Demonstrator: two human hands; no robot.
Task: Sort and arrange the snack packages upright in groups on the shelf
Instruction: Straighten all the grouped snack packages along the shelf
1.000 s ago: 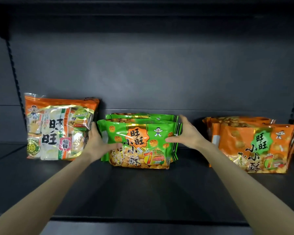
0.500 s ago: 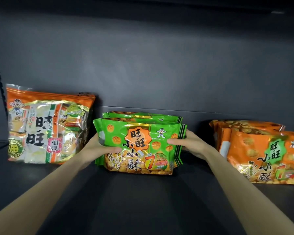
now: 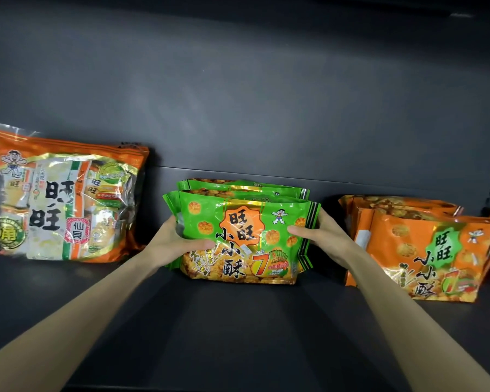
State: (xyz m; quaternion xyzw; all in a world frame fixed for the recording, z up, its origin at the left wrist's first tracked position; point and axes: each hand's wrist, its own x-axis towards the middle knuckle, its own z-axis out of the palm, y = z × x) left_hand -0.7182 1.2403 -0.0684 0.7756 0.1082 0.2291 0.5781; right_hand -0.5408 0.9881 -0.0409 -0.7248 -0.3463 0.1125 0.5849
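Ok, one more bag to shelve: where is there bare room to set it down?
The widest bare shelf is the front strip before all the bags, crossed only by the forearms. Narrow gaps flank the green bags, toward the rice-cracker bag and the orange bags, but the left hand and right hand occupy them. The right end is crowded.

Dark grey shelf (image 3: 238, 321), matching back panel (image 3: 238, 94)

We read 旺旺 and 小小酥 on the front green pack (image 3: 246, 236), with a big 7 at its lower right. Front orange pack (image 3: 430, 256): same 旺旺 小小酥, 7 blurred. Large orange bag (image 3: 65, 205): 旺旺, 仙貝. Smaller print unreadable.
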